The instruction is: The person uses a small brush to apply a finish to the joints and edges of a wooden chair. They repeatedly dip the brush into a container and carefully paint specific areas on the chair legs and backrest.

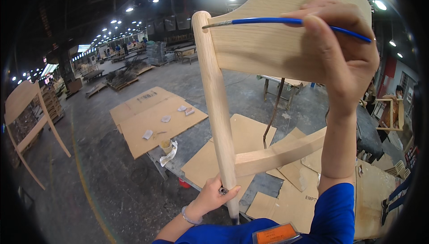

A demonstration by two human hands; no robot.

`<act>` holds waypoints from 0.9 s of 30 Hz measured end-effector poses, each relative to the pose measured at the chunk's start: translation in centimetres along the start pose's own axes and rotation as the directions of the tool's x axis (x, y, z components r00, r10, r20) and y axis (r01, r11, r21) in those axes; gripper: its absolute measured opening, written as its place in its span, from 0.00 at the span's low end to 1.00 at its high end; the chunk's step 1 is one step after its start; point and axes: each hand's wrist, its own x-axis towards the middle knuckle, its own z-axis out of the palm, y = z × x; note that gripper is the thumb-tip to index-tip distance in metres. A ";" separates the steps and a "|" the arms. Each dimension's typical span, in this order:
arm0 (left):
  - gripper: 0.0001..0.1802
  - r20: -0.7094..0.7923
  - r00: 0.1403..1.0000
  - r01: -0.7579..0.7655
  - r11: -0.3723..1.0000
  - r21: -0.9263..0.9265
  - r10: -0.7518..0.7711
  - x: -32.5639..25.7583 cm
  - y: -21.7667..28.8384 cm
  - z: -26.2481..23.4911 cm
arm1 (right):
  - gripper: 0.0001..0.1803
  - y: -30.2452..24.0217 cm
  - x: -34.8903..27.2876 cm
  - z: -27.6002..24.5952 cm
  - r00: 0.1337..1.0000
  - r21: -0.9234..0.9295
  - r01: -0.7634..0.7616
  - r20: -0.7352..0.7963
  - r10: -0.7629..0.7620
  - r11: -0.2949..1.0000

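A pale wooden chair frame stands before me, its curved backrest (263,49) joined to a round post (214,92). Lower down, a curved rail (277,154) meets the same post. My left hand (206,199), with a ring and a bracelet, is wrapped round the post near its lower end. Up by the backrest, my right hand (344,52) pinches a slim blue-handled paintbrush (263,20). The brush lies nearly level across the backrest, its tip at a small round spot near the top of the post.
Cardboard sheets (156,119) cover the worktable, with paper scraps and a cup (166,145) at its left edge. Another chair frame (29,110) stands far left. Pallets (123,81) lie on the floor behind. At right, a person (395,94) is beside another wooden frame.
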 end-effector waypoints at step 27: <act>0.19 -0.246 0.969 0.057 0.990 0.130 -0.024 2.5 -4.2 -9.7 | 0.12 -3.3 -17.4 -16.1 0.665 0.953 -0.058 -0.185 0.724 0.298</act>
